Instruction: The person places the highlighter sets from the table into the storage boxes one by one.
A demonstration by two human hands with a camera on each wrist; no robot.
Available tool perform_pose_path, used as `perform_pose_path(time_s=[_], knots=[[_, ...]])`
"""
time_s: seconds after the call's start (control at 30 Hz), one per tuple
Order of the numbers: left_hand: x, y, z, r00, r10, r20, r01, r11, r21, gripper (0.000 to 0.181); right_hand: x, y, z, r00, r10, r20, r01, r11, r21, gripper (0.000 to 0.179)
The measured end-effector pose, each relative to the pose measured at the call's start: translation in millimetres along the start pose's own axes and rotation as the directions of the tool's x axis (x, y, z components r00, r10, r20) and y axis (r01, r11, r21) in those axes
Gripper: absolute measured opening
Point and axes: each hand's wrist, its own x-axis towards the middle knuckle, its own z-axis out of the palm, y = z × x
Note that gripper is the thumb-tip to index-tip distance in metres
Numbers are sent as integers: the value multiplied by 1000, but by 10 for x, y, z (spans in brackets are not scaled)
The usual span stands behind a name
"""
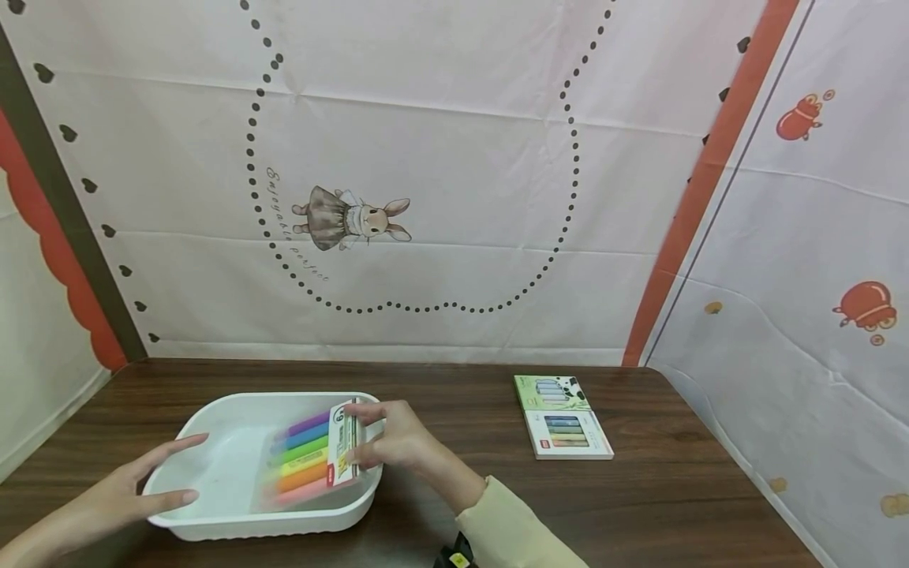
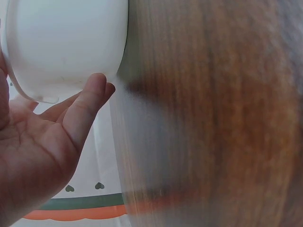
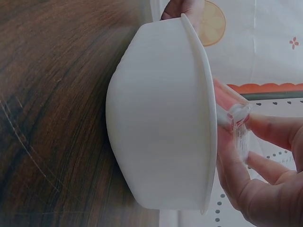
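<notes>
A white plastic basin (image 1: pixel 305 522) stands on the left part of the table. At its left end my left hand (image 1: pixel 131 489) grips the rim, thumb and fingers spread along the wall; the left wrist view shows that hand (image 2: pixel 57 127) against the basin's end. My right hand (image 1: pixel 398 438) holds a clear pack of coloured markers (image 1: pixel 305 457) by its white card end, at the basin's right side. Tilted, the pack's marker end reaches into the basin. In the right wrist view, the fingers of my right hand (image 3: pixel 265 165) pinch the pack's edge just beyond the rim.
To the right on the dark wooden table (image 1: pixel 675 489) lies a flat green-and-white box (image 1: pixel 564 418) with pictured coloured sticks. A printed white cloth (image 1: pixel 454 181) hangs behind the table, and another runs along the right side. A small black object (image 1: pixel 456 554) shows beside the right sleeve.
</notes>
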Motion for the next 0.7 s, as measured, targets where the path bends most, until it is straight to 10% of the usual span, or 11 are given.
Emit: perform_pose_path(time_s=[0.7], knots=[[-2, -20, 6, 1000, 9, 4, -9, 1000, -15, 64, 14, -24, 92, 999, 6, 36, -4, 999, -43, 54]])
